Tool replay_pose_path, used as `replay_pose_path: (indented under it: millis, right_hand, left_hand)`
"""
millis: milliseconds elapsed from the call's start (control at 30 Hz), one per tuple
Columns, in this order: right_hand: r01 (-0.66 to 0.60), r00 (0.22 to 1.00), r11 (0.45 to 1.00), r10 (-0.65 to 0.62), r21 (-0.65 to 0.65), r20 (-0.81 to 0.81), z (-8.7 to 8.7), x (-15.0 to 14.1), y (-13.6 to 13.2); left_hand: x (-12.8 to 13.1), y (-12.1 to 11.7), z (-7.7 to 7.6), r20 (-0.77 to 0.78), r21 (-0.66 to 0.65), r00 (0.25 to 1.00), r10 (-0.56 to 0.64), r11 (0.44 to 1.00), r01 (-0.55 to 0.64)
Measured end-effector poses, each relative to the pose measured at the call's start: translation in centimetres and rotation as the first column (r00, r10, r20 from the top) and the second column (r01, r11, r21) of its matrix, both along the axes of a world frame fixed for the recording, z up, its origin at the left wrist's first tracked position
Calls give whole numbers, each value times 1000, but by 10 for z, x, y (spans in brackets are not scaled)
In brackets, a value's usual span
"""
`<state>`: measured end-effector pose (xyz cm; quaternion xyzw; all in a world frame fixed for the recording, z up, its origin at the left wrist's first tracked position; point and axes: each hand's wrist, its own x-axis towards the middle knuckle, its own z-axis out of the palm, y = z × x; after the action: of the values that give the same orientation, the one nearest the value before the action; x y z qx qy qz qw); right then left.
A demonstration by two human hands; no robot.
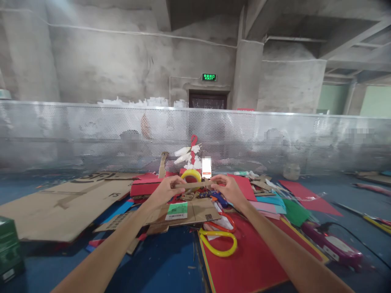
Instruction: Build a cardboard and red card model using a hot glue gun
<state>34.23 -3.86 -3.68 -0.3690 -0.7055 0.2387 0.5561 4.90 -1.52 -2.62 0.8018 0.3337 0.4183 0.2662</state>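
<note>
A narrow brown cardboard strip (195,185) is held level between both hands above the cluttered table. My left hand (166,189) pinches its left end and my right hand (227,189) pinches its right end; both arms reach forward from the bottom of the view. Just behind the strip sits a yellow tape roll (191,175). Below the hands lie a flat cardboard piece with a green label (177,211) and scissors with yellow and red handles (218,238).
A large flattened cardboard box (65,203) covers the left of the blue table. Red paper sheets (244,260), coloured paper (275,203) and a purple glue gun (331,244) lie right. A perforated metal screen (91,130) stands behind. A green box (10,248) sits at far left.
</note>
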Motion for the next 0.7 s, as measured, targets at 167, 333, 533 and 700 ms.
replay_pose_path:
  millis: [167,333,533,700]
  right_hand:
    - [12,1000,1000,-12,-16,23,-1,-1,-1]
    - [-13,999,1000,12,16,47,0,-5,-4]
    - [-105,994,994,105,-3,-27,-1,-8,-4]
    - [-108,994,994,108,-11,-29,-4,-8,0]
  left_hand:
    - [3,-5,1,-46,18,999,5,1000,-4]
    - [10,-8,-5,-133,-69,988,-84,995,75]
    - [10,-2,-13,-133,-43,990,-55,998,49]
    - [8,-5,-8,-164,-25,985,-46,999,42]
